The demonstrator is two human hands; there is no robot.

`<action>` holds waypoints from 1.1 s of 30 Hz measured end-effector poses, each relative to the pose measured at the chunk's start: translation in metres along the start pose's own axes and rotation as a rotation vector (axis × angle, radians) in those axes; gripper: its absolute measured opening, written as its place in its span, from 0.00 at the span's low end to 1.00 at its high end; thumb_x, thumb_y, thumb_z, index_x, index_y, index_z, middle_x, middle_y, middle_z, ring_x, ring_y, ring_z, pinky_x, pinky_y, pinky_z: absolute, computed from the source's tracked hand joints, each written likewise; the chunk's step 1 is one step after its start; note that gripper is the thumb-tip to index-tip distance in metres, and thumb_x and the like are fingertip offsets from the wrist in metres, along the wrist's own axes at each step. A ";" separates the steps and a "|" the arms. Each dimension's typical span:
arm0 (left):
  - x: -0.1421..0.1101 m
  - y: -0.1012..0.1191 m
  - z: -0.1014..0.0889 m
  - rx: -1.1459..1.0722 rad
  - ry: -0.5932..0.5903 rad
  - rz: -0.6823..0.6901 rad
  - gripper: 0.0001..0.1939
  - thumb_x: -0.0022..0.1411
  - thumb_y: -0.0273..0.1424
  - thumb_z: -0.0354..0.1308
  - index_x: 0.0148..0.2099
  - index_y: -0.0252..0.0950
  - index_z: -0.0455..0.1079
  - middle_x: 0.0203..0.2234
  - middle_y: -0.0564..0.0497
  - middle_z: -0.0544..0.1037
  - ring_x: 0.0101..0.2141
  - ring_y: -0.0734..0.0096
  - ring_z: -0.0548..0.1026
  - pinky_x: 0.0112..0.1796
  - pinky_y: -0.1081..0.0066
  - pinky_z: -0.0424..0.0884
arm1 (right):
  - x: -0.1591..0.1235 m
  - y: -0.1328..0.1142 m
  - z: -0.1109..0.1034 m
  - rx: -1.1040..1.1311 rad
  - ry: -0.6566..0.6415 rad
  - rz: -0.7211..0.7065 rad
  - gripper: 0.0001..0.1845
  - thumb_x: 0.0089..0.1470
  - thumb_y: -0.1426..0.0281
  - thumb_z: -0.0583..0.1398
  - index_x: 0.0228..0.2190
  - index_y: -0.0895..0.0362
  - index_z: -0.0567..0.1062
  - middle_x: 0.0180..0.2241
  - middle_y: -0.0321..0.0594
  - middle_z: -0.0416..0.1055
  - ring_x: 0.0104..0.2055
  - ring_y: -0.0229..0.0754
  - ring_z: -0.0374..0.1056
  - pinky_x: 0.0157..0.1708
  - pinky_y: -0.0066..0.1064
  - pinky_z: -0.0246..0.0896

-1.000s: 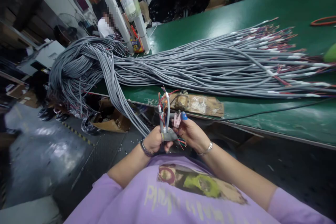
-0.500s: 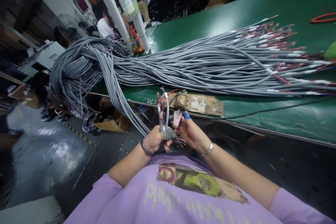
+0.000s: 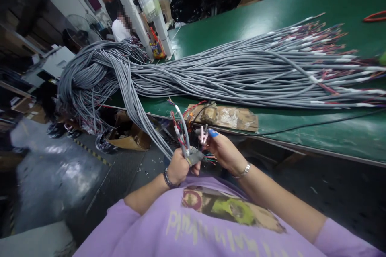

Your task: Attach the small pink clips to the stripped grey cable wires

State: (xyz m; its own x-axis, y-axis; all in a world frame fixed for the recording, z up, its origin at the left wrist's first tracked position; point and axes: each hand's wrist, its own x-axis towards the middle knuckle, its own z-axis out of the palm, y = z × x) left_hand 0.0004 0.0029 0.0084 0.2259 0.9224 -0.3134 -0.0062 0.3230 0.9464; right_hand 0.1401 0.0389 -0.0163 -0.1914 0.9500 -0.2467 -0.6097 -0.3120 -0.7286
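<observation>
My left hand is closed round several grey cables, whose stripped ends stand up with red and other coloured wires and white wrapping. A grey covering lies over its thumb side. From there a fan of thin coloured wires sticks out to the right. My right hand, with blue tape on one finger, is just right of these wires. Its fingers pinch a small pale pink clip-like tool, which shows two prongs; its exact kind is unclear.
A thick bundle of grey cables stretches across the green table and hangs over its left end. A wooden block sits at the near edge. Behind stand a white post with a tool holder and, farther off, a person.
The cable ends in my left hand have tilted left. The pink tool has turned, so its two prongs now show. My right hand has shifted slightly right.
</observation>
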 end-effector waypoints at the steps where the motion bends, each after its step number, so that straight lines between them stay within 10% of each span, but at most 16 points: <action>1: 0.001 0.000 0.002 0.006 0.016 -0.004 0.25 0.46 0.50 0.65 0.18 0.33 0.64 0.12 0.54 0.68 0.12 0.80 0.64 0.15 0.78 0.60 | 0.000 0.001 0.000 -0.015 0.016 -0.023 0.24 0.38 0.46 0.67 0.21 0.56 0.74 0.21 0.35 0.69 0.23 0.35 0.60 0.26 0.29 0.58; 9: 0.003 0.000 0.008 0.004 0.063 -0.012 0.26 0.43 0.52 0.65 0.18 0.34 0.64 0.12 0.54 0.69 0.12 0.80 0.63 0.14 0.78 0.60 | 0.009 0.005 0.002 0.151 -0.030 0.170 0.19 0.44 0.50 0.66 0.26 0.54 0.77 0.24 0.36 0.73 0.20 0.35 0.61 0.23 0.30 0.60; 33: -0.007 -0.006 -0.002 0.049 0.038 0.008 0.27 0.46 0.53 0.64 0.19 0.34 0.64 0.12 0.53 0.70 0.12 0.79 0.65 0.16 0.76 0.61 | -0.003 0.008 -0.011 0.078 -0.172 0.160 0.24 0.43 0.45 0.64 0.27 0.54 0.77 0.26 0.38 0.74 0.26 0.37 0.64 0.26 0.29 0.62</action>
State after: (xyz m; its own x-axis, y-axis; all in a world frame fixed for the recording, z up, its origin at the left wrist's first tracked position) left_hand -0.0029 -0.0050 0.0047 0.1893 0.9325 -0.3075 0.0400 0.3056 0.9513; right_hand 0.1449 0.0331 -0.0283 -0.4143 0.8785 -0.2378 -0.6171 -0.4632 -0.6361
